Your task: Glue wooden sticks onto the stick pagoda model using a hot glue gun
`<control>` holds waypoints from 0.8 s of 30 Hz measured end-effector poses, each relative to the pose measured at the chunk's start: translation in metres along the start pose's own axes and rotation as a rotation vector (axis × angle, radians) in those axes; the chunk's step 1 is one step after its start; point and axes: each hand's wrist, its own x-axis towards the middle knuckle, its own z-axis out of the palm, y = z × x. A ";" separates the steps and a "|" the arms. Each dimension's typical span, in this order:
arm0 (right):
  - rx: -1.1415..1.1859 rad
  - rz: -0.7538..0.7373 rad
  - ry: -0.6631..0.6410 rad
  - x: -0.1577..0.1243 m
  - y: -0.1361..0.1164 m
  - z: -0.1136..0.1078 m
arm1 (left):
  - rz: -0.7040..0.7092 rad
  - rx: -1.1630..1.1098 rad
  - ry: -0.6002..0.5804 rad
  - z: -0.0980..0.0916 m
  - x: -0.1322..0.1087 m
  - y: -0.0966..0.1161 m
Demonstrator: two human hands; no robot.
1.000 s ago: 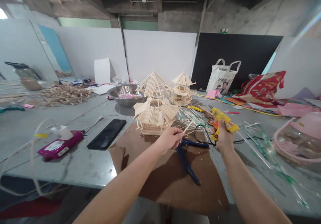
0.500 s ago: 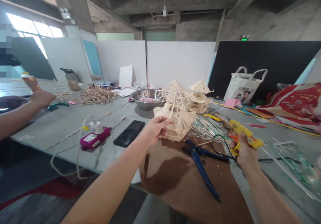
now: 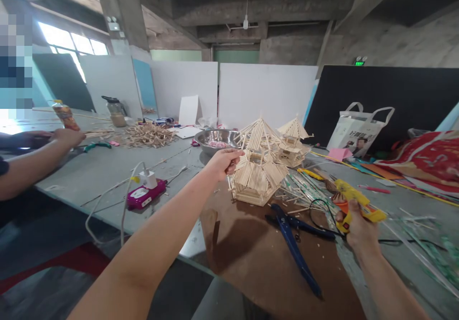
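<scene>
A small pavilion model (image 3: pixel 258 179) made of thin wooden sticks stands upright on a brown board (image 3: pixel 244 243). My left hand (image 3: pixel 225 162) is at its left side, level with the gap between the two roofs. Thumb and fingers are pinched together there; whatever lies between them is hidden. Farther right, my right hand (image 3: pixel 362 229) grips a yellow glue gun (image 3: pixel 353 198), whose nozzle end points left toward the model. A blue pair of long-handled cutters (image 3: pixel 292 243) lies on the board between the model and my right arm.
A second stick pavilion (image 3: pixel 292 143) and a steel bowl (image 3: pixel 211 141) stand behind. Loose sticks and plastic strips (image 3: pixel 304 191) lie to the right. At left are a purple power strip (image 3: pixel 146 195), cords, a stick pile (image 3: pixel 152 134) and a co-worker's hands (image 3: pixel 68 138).
My left hand has moved up from the lower roof to near the upper roof. The view has swung slightly left, and my left arm now covers the phone. My right hand keeps the glue gun.
</scene>
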 end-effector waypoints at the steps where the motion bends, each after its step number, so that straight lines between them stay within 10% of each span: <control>1: 0.000 -0.003 -0.001 0.000 0.000 0.000 | -0.004 0.005 -0.003 0.000 0.001 0.000; 24: -0.005 0.022 -0.018 -0.003 -0.006 0.002 | -0.120 0.078 -0.025 0.001 0.018 0.009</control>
